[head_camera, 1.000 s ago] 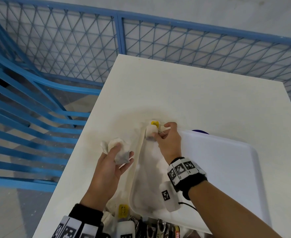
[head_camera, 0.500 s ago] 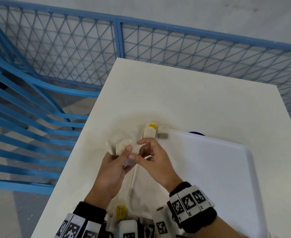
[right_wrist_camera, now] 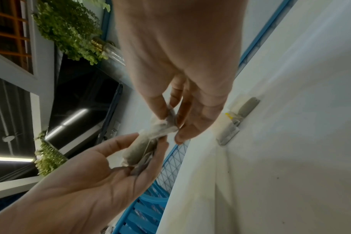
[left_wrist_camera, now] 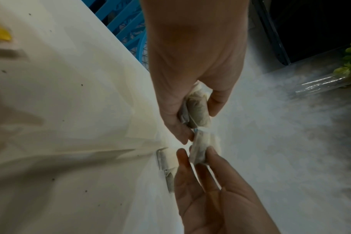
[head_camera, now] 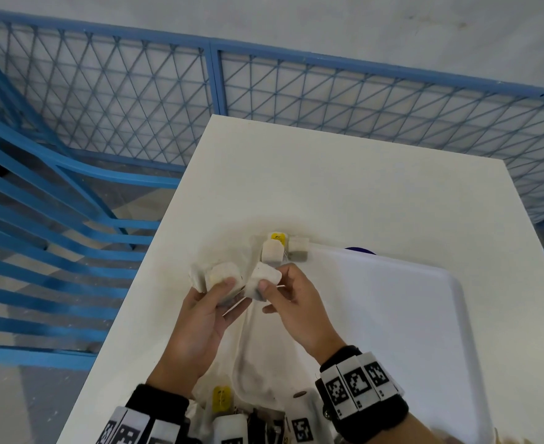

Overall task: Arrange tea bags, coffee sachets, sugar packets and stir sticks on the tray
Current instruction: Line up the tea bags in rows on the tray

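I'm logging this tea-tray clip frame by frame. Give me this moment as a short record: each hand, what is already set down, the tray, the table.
left hand: holds a bunch of tea bags
right hand: pinches one tea bag, right beside the bunch
placed bags: two at the tray's far left corner, side by side, one with a yellow tag
tray: white, on the table, otherwise bare where visible
table: white, beside a blue fence

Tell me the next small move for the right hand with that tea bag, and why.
Probably carry the tea bag that the right hand pinches to the tray's far-left corner and lay it beside the two tea bags already there. The left hand holds more bags, so the row looks unfinished.
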`<state>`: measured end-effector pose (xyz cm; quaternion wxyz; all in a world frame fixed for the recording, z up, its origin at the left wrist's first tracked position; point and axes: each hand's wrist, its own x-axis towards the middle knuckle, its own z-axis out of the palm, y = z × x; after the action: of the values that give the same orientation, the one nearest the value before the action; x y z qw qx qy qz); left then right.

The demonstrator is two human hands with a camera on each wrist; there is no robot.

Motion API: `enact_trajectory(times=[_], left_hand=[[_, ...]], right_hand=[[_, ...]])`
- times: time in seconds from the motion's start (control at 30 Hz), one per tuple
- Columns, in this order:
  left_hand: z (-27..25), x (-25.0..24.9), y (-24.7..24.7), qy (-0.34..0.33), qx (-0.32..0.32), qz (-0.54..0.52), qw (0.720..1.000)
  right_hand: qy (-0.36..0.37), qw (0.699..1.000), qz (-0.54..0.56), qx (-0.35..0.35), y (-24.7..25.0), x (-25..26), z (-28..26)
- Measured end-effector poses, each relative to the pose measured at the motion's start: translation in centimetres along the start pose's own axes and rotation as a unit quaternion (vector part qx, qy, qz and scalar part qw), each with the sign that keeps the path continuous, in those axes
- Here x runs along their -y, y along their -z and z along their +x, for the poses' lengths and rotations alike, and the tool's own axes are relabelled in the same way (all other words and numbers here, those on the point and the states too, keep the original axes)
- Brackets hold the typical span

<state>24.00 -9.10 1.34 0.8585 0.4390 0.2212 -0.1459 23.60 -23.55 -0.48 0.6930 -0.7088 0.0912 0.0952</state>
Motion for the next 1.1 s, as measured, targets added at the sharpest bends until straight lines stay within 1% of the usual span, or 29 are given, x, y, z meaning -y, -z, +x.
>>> enact_trajectory(times=[0.07, 0.23, 0.33, 0.43, 0.5, 0.6, 0.7, 0.8, 0.9, 1.03, 1.1], left_hand=[[0.0, 0.0, 0.0, 0.001, -0.008, -0.006, 1.0], [-0.1, 0.1, 0.2, 0.009, -0.012, -0.009, 1.0], [-0.2, 0.1, 0.5, 0.012, -0.018, -0.004, 1.0], [-0.3, 0.1, 0.6, 0.012, -0.026, 0.007, 1.0], [-0.2, 0.0, 0.7, 0.01, -0.032, 0.008, 0.999], [-0.2, -0.4, 1.0, 0.0, -0.043, 0.004, 0.999], [-0.2, -0.8, 1.5, -0.008, -0.06, 0.005, 0.998], [-0.2, -1.0, 1.8, -0.008, -0.074, 0.007, 0.997], [-0.2, -1.1, 1.9, -0.008, -0.075, 0.012, 0.997], [-0.2, -0.8, 2.0, -0.005, -0.07, 0.016, 0.997], [-0.1, -0.6, 2.0, -0.003, -0.067, 0.019, 0.998]], right_hand=[[-0.02, 1.0, 0.024, -0.005, 0.6, 0.0, 0.2], [-0.069, 0.992, 0.087, -0.066, 3.2, -0.7, 1.3], [-0.084, 0.988, 0.099, -0.089, 4.9, -1.2, 2.2], [-0.098, 0.987, 0.061, -0.115, 6.0, -1.3, 3.2], [-0.094, 0.986, 0.011, -0.139, 6.4, -1.5, 3.9], [-0.084, 0.982, -0.032, -0.169, 6.7, -2.0, 4.9], [-0.082, 0.984, -0.041, -0.15, 6.4, -2.1, 5.6], [-0.079, 0.985, -0.076, -0.132, 6.0, -2.5, 6.1], [-0.071, 0.98, -0.12, -0.141, 5.7, -3.1, 6.5], [-0.043, 0.973, -0.154, -0.169, 5.5, -3.3, 6.9], [-0.033, 0.971, -0.166, -0.17, 5.4, -3.4, 7.0]])
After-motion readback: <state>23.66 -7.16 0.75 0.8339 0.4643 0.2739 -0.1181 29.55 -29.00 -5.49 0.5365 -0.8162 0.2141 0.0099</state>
